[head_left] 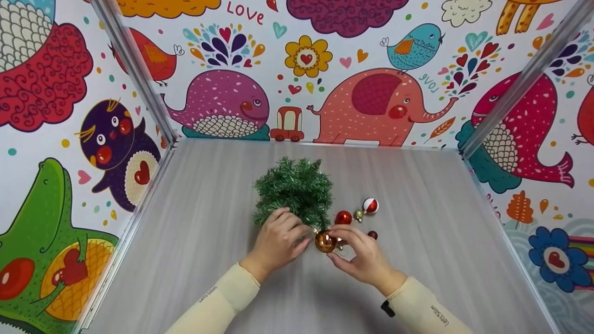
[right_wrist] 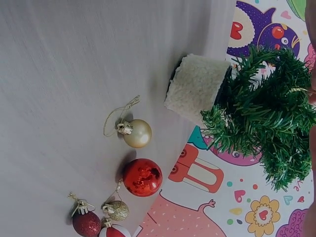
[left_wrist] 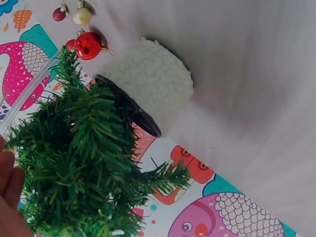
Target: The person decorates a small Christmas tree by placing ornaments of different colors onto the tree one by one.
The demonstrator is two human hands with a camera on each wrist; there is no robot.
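A small green artificial Christmas tree (head_left: 293,188) stands on the table, its white fuzzy base (right_wrist: 196,86) visible in both wrist views. With thumb and fingers, my right hand (head_left: 364,257) holds a shiny brown-gold bauble (head_left: 326,241) at the tree's near right side. Close against the front branches is my left hand (head_left: 282,236), fingers bent, thumb and fingertips near the bauble's cap. Whether they pinch its cord is hidden. A bit of gold cord (right_wrist: 298,90) shows by the fingers at the right wrist view's edge.
Right of the tree lie a red bauble (head_left: 343,217), a red-and-white bauble (head_left: 371,205), a small glittery gold one (head_left: 358,215) and a dark red one (head_left: 372,235). A pale gold bauble (right_wrist: 137,133) lies nearest the base. Printed panels enclose the grey table (head_left: 199,195).
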